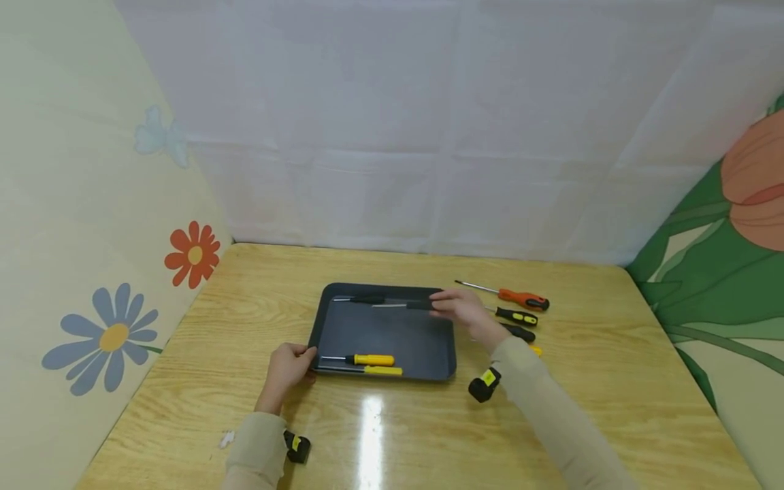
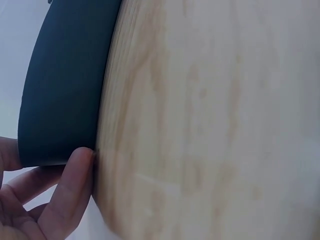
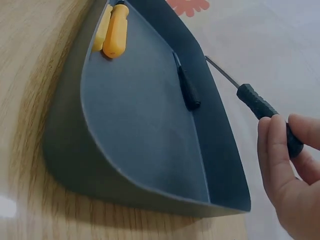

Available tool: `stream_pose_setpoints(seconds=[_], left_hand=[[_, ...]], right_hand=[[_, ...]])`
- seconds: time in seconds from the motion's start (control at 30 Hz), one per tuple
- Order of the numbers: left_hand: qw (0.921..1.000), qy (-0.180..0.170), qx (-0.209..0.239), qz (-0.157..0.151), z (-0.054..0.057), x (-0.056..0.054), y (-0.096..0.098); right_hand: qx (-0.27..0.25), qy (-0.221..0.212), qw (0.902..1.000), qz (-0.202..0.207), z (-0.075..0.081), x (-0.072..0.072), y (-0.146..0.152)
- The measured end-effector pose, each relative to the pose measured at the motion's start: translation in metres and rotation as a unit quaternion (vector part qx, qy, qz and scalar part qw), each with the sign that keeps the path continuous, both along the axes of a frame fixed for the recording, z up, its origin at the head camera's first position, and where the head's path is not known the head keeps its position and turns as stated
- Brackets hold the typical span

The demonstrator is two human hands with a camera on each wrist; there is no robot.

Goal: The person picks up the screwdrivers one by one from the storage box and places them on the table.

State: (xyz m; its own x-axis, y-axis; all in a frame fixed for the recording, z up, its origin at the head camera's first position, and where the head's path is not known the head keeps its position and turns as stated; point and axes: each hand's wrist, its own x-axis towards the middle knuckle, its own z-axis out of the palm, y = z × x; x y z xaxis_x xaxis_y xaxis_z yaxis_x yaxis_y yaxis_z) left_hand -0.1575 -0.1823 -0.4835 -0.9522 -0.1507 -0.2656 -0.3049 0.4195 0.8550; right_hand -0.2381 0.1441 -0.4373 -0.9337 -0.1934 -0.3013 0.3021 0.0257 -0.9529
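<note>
A dark grey tray (image 1: 380, 333) lies on the wooden table. My left hand (image 1: 288, 371) grips its near left corner, thumb at the rim; the left wrist view shows fingers around the tray's corner (image 2: 65, 90). Over the tray's far right part, my right hand (image 1: 467, 313) holds a black-handled screwdriver (image 3: 257, 102) by the handle end, its shaft pointing left. Inside the tray, another black-handled screwdriver (image 1: 367, 299) lies along the back wall. Along the front wall lie a yellow screwdriver with a black collar (image 1: 373, 359) and a second yellow-handled tool (image 1: 384, 371).
Right of the tray lie an orange and black screwdriver (image 1: 523, 299), a black and yellow one (image 1: 517, 316), a black handle (image 1: 519, 332) and a yellow handle (image 1: 536, 350), partly hidden by my right arm. A white cloth wall (image 1: 367, 170) stands behind the table.
</note>
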Motion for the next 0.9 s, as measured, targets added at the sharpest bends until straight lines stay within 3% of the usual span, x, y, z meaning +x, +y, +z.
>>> stream_pose_setpoints(seconds=[0.3, 0.63, 0.9], left_hand=[[0.9998, -0.001, -0.010, -0.017, 0.001, 0.000, -0.002], [0.9995, 0.000, -0.021, -0.024, 0.001, -0.001, -0.004], [0.9994, -0.001, -0.021, -0.029, 0.003, -0.001, -0.002]], right_hand=[[-0.019, -0.009, 0.9997, -0.012, -0.001, 0.008, 0.015], [0.002, -0.007, 1.0000, 0.000, -0.001, 0.016, 0.036], [-0.046, -0.014, 0.9988, -0.012, -0.001, 0.023, 0.048]])
